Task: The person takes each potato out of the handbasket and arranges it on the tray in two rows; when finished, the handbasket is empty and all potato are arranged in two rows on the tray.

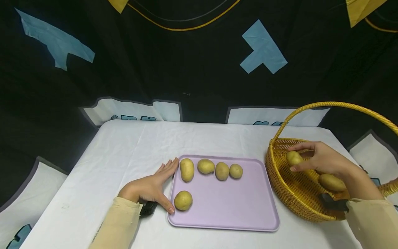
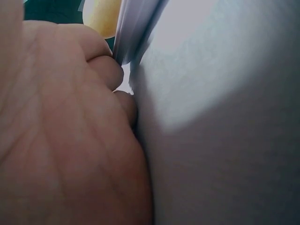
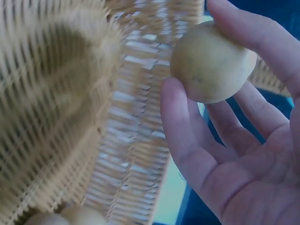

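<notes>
My right hand [image 1: 321,159] pinches a small round potato [image 1: 293,158] between thumb and fingers, inside the wicker basket [image 1: 281,188]. In the right wrist view the same potato [image 3: 211,63] shows close up, with the woven wall behind it. A longer potato [image 1: 332,182] lies lower in the basket, partly hidden by my wrist. My left hand [image 1: 152,185] rests at the left edge of the lilac tray [image 1: 230,204], fingers extended and thumb on its near left corner. Several potatoes line the tray's back left, one an oblong potato [image 1: 187,169]. Another round potato [image 1: 183,200] sits near my left thumb.
The basket's tall arched handle [image 1: 339,103] rises over my right hand. A white cloth [image 1: 130,148] covers the table, and a black curtain [image 1: 192,79] with pale blue patches hangs behind it. The basket stands just right of the tray.
</notes>
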Demonstrator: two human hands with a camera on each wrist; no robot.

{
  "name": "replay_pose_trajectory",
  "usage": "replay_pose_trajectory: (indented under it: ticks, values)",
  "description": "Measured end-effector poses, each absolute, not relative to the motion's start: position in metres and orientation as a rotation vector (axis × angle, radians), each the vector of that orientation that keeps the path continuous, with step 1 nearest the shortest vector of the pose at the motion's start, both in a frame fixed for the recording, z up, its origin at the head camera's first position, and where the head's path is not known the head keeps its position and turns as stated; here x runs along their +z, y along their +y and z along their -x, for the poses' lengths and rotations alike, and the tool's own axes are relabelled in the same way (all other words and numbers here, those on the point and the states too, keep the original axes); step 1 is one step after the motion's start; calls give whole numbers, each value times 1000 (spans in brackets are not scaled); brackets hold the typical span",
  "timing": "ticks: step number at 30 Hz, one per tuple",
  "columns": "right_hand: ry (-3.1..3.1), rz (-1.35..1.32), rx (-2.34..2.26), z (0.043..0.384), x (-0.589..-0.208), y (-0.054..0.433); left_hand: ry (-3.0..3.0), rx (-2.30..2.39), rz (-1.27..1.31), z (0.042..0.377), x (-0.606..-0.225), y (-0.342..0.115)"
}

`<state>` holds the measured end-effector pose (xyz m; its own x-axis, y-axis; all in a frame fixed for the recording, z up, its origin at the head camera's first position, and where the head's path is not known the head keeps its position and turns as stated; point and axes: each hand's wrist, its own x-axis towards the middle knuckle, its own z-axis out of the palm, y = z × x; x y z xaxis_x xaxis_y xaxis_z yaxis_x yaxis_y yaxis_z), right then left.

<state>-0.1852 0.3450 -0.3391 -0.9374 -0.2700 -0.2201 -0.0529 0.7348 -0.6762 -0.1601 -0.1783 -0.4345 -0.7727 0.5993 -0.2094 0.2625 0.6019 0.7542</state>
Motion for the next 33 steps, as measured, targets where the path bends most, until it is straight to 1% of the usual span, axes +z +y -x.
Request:
replay_pose_trajectory:
  ticks: [5,11,14,18,23,27,33]
  values:
    - [2656,278,-1043,175,-331,331,2386,1014,-686,160,-435,-178]
    - [2653,256,-1138,161,-325,302,2384,1017,-687,160,-435,-178]
    - [2650,308,-1241,155,-328,286,2380,1018,-690,159,-436,-178]
    - [2647,445,-1335,149,-334,264,2376,1017,-693,159,-435,-178]
    - [2571,485,-1420,143,-342,236,2382,1018,-691,160,-434,-178]
    - [2523,510,-1415,139,-350,214,2372,1021,-689,160,-434,-176]
    - [2484,653,-1362,136,-359,179,2378,1016,-679,160,-434,-177]
